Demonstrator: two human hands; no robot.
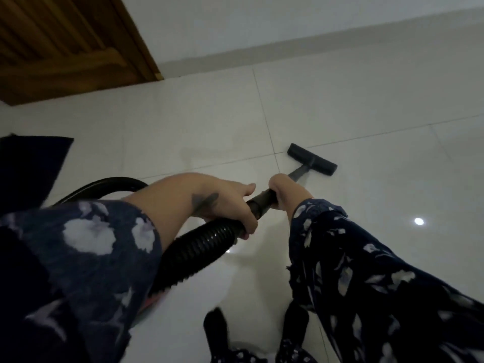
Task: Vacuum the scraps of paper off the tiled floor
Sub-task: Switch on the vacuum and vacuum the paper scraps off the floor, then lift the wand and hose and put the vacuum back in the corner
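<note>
Head view: both hands [227, 203] [281, 187] grip the vacuum wand [263, 203], hiding its middle; floor head [311, 159] blurred.

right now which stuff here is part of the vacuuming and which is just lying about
Part of the job: floor nozzle, wand, ribbed hose, left hand, right hand, tiled floor. No paper scraps visible.

Lying about: dark mat, wooden door.

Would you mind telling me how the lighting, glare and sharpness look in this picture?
Head view: dim overall; a bright lamp reflection glares on the glossy floor; the wide lens tilts the wall line; the left hand and hose look slightly soft.
</note>
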